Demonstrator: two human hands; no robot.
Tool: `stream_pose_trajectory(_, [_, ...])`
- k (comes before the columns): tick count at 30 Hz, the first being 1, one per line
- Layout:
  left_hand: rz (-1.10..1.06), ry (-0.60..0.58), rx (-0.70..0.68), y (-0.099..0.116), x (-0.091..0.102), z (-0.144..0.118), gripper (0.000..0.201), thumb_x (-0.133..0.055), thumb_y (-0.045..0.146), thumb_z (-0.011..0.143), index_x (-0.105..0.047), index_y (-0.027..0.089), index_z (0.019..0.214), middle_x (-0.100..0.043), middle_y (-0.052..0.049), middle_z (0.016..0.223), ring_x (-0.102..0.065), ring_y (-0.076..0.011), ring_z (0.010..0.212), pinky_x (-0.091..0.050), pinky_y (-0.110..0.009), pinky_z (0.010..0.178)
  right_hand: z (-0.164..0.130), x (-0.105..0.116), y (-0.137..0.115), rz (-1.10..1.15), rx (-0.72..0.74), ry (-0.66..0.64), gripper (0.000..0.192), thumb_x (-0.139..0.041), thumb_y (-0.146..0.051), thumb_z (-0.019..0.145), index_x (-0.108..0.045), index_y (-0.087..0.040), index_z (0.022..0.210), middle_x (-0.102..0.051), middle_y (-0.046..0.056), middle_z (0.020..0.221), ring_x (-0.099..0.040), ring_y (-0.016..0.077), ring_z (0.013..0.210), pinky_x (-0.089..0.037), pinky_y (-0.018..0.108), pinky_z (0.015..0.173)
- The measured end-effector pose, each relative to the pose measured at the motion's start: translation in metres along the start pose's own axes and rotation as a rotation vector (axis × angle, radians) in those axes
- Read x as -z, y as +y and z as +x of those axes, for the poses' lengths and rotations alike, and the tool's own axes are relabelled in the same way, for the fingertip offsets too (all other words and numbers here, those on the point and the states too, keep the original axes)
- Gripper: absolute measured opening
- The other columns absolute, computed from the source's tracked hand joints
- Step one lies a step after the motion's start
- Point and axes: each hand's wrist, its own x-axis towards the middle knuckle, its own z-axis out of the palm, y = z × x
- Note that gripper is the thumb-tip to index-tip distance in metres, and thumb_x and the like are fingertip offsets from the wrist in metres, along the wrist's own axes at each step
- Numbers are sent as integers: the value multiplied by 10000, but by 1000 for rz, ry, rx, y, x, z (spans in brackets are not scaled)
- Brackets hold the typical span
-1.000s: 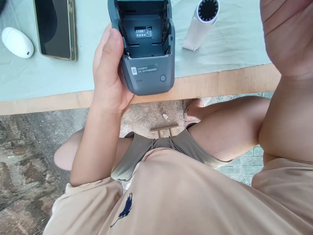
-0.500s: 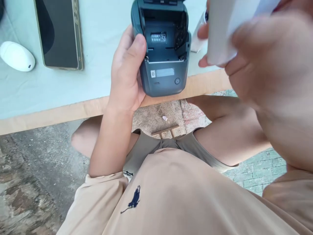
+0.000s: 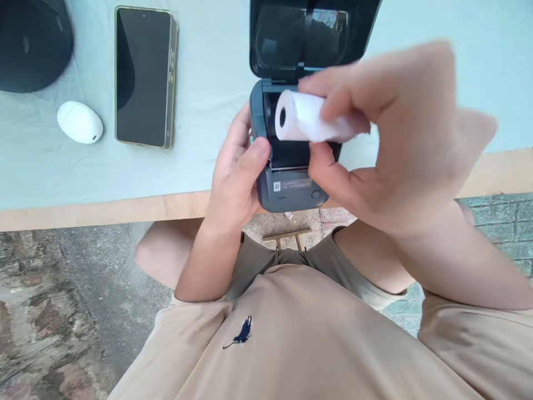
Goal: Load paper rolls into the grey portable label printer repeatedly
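While the left hand [image 3: 235,172] wraps the left flank of the small grey printer [image 3: 289,186], thumb laid along its upper left corner and fingers curled beneath, the unit sits at the near edge of the table [image 3: 104,208], overhanging it slightly; forearm rises from below, wrist roughly straight. Right hand [image 3: 391,144] comes in from the right, palm turned leftward, thumb below and fingers above pinching a white paper roll [image 3: 303,116]; roll lies horizontal, core hole facing left, held just over the open paper bay. Printer lid [image 3: 312,36] stands swung back toward the far edge, dark and glossy inside. White label with small icon on the printer's front panel; text too small to read; round power button at its right. Dark phone [image 3: 144,78] lies flat, screen up, left of the printer; white oval case [image 3: 80,122] beside it; black rounded object [image 3: 33,44] at the far left corner. Shirt carries a small navy embroidered logo [image 3: 241,336].
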Motion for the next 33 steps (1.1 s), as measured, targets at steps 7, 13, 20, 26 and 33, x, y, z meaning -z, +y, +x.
stream_pose_trajectory(7, [25,32,0,1,-2,-4,411,-673,575,999,-709,253,1251,-733,-50,1209,-513,-333,1581,-402,-541,1372,0,14,2,60,121,-82,267,-511,-50,1014,-586,-245,1180,-766,-38,1304,-756,135,1284,-601,271,1026])
stream_pose_trajectory(13, [-27,15,58,10,-6,-2,451,-740,530,978,-678,211,1292,-688,-93,1382,-457,-352,1630,-387,-577,1378,2,9,14,87,182,8,185,-548,-152,1024,-644,-276,1123,-776,-80,1284,-771,155,1236,-598,321,1033])
stream_pose_trajectory(20, [62,-69,-19,-18,16,9,655,-803,677,832,-650,298,1342,-685,-75,1415,-528,-375,1553,-552,-553,1211,-14,-5,7,160,280,164,56,-680,-253,981,-660,-234,1030,-774,-66,1006,-765,159,1055,-471,392,840])
stream_pose_trajectory(26, [147,-147,-74,-44,44,18,1100,-982,579,590,-542,305,1561,-680,-106,1476,-643,-453,1355,-633,-519,999,-22,-1,13,232,241,91,112,-676,-202,983,-626,-239,1076,-766,-26,1135,-731,145,1110,-576,363,963])
stream_pose_trajectory(33, [126,-124,87,8,13,1,575,-904,443,830,-678,305,1340,-697,-65,1455,-645,-371,1409,-649,-411,933,-22,4,19,144,228,52,257,-729,-222,957,-618,-227,1189,-716,43,1191,-700,152,1083,-573,372,974])
